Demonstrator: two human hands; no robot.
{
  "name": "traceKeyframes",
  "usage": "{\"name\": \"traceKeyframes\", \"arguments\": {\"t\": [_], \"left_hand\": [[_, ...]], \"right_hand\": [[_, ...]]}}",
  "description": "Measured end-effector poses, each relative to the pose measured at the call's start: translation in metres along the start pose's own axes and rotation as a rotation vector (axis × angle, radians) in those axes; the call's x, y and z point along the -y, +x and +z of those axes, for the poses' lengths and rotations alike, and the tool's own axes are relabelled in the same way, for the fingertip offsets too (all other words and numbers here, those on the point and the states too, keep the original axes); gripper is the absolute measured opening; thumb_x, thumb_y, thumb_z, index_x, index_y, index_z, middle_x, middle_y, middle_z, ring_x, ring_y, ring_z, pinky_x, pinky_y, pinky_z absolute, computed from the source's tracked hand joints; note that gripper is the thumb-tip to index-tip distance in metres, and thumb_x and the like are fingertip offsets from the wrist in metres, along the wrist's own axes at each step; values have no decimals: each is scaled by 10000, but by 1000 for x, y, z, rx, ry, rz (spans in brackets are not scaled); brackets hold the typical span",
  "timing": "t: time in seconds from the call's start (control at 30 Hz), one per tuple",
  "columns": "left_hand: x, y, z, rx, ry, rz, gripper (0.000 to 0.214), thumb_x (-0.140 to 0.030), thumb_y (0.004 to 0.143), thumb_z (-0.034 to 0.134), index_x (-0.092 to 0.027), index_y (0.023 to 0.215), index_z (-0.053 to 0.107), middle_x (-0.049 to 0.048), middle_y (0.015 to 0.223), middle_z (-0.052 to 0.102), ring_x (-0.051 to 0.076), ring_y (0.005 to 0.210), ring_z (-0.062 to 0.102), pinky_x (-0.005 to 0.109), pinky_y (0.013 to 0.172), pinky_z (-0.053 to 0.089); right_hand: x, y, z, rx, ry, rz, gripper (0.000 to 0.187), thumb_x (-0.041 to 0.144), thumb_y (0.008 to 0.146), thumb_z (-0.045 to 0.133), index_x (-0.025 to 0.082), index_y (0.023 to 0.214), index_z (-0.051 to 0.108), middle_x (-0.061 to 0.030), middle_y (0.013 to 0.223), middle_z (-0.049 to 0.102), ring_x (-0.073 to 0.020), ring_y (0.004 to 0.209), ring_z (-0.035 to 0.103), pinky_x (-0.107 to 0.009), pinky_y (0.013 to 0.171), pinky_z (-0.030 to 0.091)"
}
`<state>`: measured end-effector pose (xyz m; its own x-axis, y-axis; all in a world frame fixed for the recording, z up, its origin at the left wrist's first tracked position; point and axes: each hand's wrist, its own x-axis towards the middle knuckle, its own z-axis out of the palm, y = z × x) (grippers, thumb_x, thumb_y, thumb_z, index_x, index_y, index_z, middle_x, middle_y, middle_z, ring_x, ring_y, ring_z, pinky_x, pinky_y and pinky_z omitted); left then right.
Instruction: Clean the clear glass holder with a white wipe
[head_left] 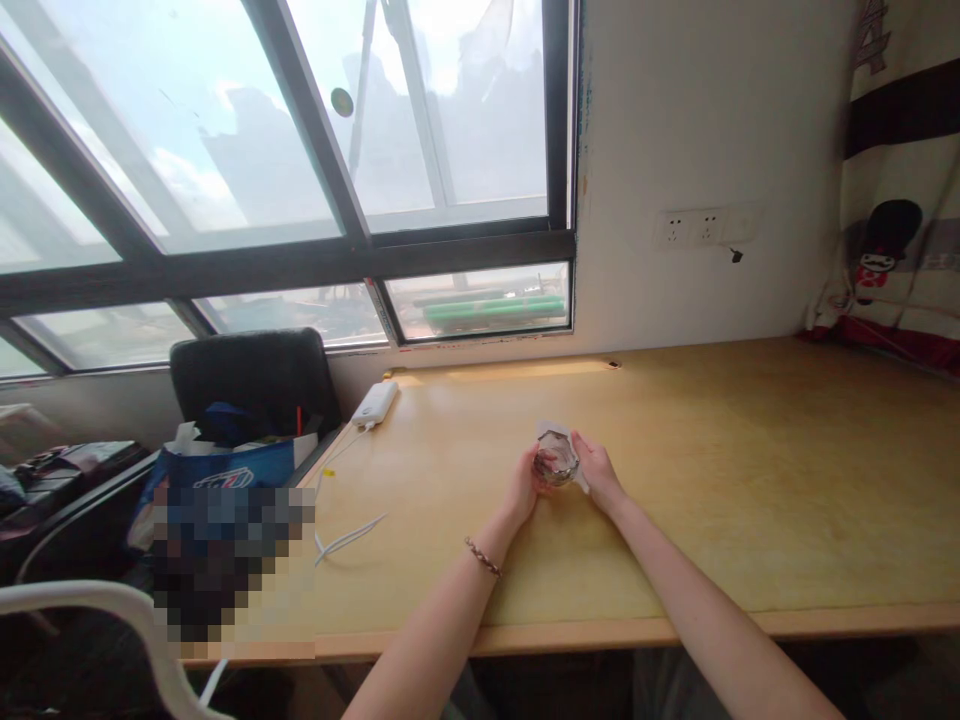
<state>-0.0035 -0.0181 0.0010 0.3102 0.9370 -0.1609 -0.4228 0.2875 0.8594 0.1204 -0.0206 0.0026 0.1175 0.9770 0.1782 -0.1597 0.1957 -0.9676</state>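
Over the middle of the table, my left hand (526, 482) is closed round the left side of a small clear glass bowl (556, 462) with a faceted, dark-looking rim. Its fingers show through the glass. My right hand (595, 468) is closed at the bowl's right side, gripping a thin white tissue (552, 428). Part of the tissue stands up behind the bowl's far rim, and another bit hangs below my right fingers. A braided bracelet (482, 558) circles my left wrist. Whether the bowl touches the table, I cannot tell.
A white power bank (376, 403) lies at the table's (750, 480) far left, its white cable (351, 538) trailing along the left edge. Left of the table are a black chair (253, 385) and a blue bag (229, 468). Windows and a wall socket (690, 230) are behind.
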Motion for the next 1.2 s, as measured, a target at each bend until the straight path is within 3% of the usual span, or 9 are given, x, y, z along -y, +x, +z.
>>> {"name": "traceKeyframes", "arguments": {"t": [0.2,0.33,0.53,0.7,0.87,1.07,1.2], "left_hand": [[-2,-3,4,-47,204,231,379,-483,691,504,-115,752,574,38,608,595,131,501,538,233,448,419],[-5,-10,10,-70,316,334,341,-440,699,528,-115,789,577,43,650,600,152,579,565,247,509,448],[-8,-18,18,-80,356,442,312,-356,666,601,-149,896,565,67,856,623,174,760,576,250,649,450],[-10,-18,20,-69,265,402,389,-298,584,679,-156,921,545,81,936,613,180,802,579,264,690,451],[-12,-15,13,-56,318,323,325,-367,619,630,-135,842,581,68,813,634,161,663,582,233,551,448],[-7,-6,-2,-77,312,164,394,-484,681,474,-111,698,599,63,569,621,120,390,489,212,345,324],[-5,0,-8,-59,226,78,465,-529,692,420,-108,613,599,40,439,561,88,306,405,206,320,248]], "right_hand": [[-1,3,0,-2,116,16,416,419,676,540,150,984,615,-68,962,640,-206,848,580,-303,724,451],[-1,3,-3,-17,93,36,437,407,660,549,136,997,614,-75,915,654,-204,786,594,-308,695,459],[-1,1,-7,-116,-241,5,418,459,663,499,124,852,663,-37,686,654,-198,673,572,-259,565,432],[-2,-1,-9,-165,-505,7,426,482,679,453,108,590,634,13,476,511,-127,503,468,-199,452,324],[7,-4,-7,-164,-570,-53,421,468,706,421,110,601,616,22,482,463,-99,492,403,-188,456,275],[13,-7,-2,-2,-525,-103,411,471,708,406,130,541,561,38,454,417,-89,465,359,-190,447,247],[17,-10,1,86,-493,-111,398,450,726,393,135,537,545,41,468,423,-88,467,373,-188,451,254]]}}
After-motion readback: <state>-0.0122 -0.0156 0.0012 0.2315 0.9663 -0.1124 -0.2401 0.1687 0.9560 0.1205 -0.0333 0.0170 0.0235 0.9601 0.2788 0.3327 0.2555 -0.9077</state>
